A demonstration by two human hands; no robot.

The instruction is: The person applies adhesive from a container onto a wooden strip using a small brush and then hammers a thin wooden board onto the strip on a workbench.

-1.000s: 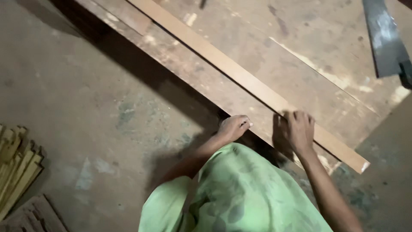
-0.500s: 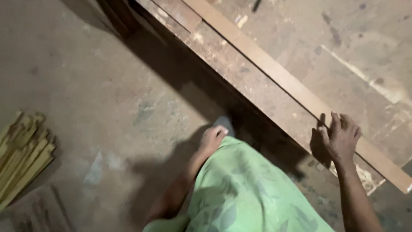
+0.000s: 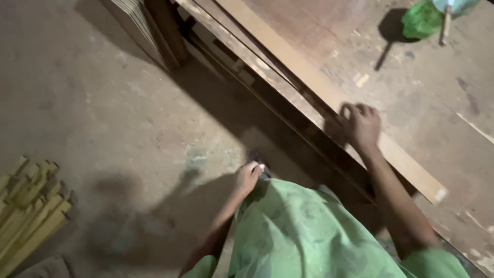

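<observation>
One long wooden plank [image 3: 309,82]; one bundle of yellow sticks [image 3: 28,206]; one green bag [image 3: 422,20]; two hands.

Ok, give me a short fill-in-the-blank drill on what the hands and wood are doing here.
1. The right hand rests on a long wooden ____ lying on the workbench.
2. The left hand hangs beside the person's ____ garment.
3. A bundle of yellow sticks lies on the ____ at the picture's left edge.

Missing words: plank; green; floor
</observation>
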